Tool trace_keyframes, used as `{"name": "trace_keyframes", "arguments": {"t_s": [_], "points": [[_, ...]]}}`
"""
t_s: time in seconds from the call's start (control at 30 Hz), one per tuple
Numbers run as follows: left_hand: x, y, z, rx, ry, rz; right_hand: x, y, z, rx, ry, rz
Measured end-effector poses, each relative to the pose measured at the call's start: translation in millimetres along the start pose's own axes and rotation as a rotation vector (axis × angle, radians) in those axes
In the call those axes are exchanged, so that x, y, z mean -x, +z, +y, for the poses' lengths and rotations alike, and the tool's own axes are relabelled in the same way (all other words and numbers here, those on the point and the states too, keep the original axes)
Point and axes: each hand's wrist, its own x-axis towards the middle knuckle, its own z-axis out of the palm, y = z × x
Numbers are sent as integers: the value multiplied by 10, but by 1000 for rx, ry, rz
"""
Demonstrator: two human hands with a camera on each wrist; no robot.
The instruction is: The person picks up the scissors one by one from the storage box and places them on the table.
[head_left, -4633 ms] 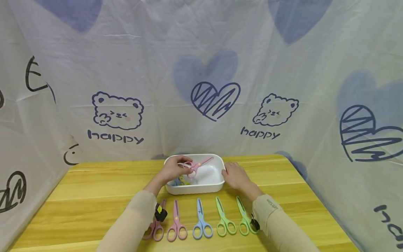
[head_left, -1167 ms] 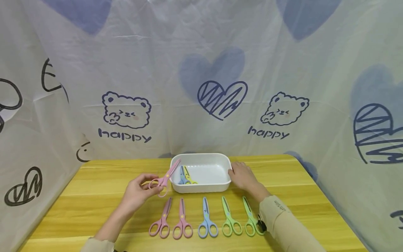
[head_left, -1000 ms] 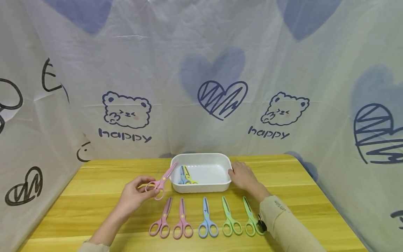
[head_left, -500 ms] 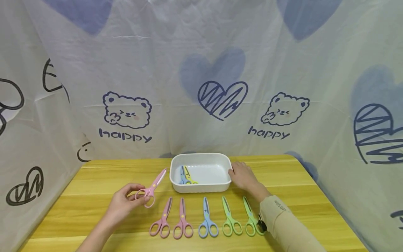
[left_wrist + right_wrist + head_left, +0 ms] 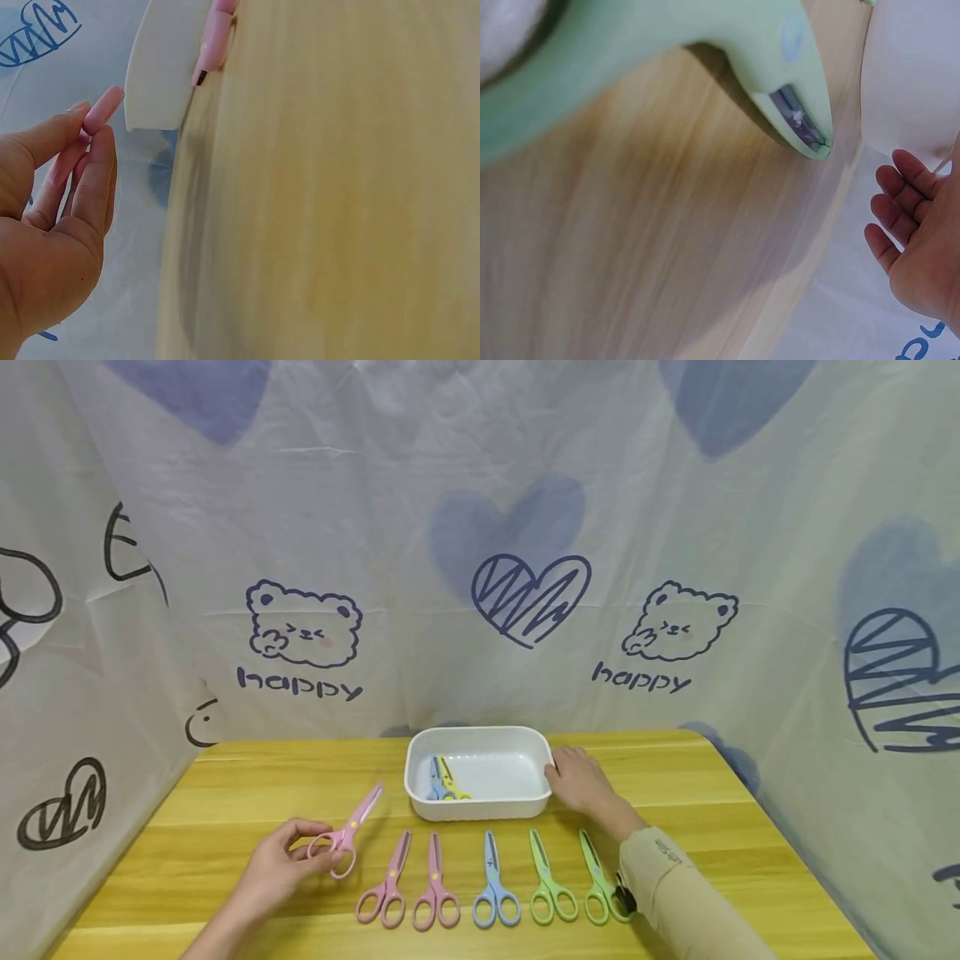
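Observation:
In the head view my left hand point(image 5: 273, 864) pinches pink scissors point(image 5: 347, 837) by the handle loops, blades pointing up and to the right. They are held left of the row of scissors; the left wrist view shows the handle point(image 5: 103, 112) between thumb and fingers. My right hand point(image 5: 581, 783) rests against the right side of a white plastic box point(image 5: 480, 811), its fingers loosely bent in the right wrist view. Blue scissors point(image 5: 435, 781) and yellow scissors point(image 5: 450, 783) lie side by side in the box's left end.
Before the box lies a row: left pink scissors point(image 5: 392, 875), second pink scissors point(image 5: 434, 877), blue scissors point(image 5: 491, 877), green scissors point(image 5: 545, 877) and further green scissors point(image 5: 595, 874). The wooden table point(image 5: 735, 877) meets a printed cloth point(image 5: 412, 668) behind.
My left hand has carried the pink scissors out of the box, leftward and toward the near edge. My right hand stays at the box's right side.

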Motion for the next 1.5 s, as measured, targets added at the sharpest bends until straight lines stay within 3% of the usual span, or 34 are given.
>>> {"name": "trace_keyframes", "arguments": {"t_s": [0.4, 0.9, 1.1, 1.23, 1.5], "points": [[100, -26, -172, -16, -64, -21, 14, 16, 15, 13, -16, 13], [140, -40, -232, -92, -65, -57, 7, 21, 20, 32, -22, 28], [172, -64, -243, -176, -54, -66, 16, 8, 3, 23, -22, 22], [207, -109, -255, -194, -23, -127, 21, 4, -5, 20, -27, 20], [243, -184, -297, -96, 51, -292, 16, 12, 5, 16, -27, 27]]}}
